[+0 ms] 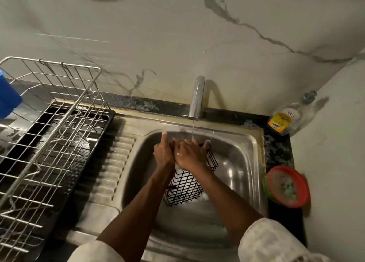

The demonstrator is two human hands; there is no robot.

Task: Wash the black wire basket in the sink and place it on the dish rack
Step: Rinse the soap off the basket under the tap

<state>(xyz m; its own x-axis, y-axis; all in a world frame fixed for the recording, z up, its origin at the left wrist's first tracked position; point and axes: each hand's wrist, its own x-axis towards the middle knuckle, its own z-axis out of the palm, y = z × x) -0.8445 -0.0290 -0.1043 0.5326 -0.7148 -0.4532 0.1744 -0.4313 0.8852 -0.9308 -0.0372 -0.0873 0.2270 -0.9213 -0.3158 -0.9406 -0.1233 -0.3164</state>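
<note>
Left hand (163,154) and right hand (189,156) side by side, fingers curled over rim of black wire basket (185,184); left index raised. Diamond-mesh basket tilted in steel sink (239,163), under faucet (196,97) stream.

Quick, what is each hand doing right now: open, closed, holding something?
Left hand: at the basket's top edge, one finger up; grip hidden, cannot tell.
Right hand: fingers curled over the basket's rim, holding it.
</note>
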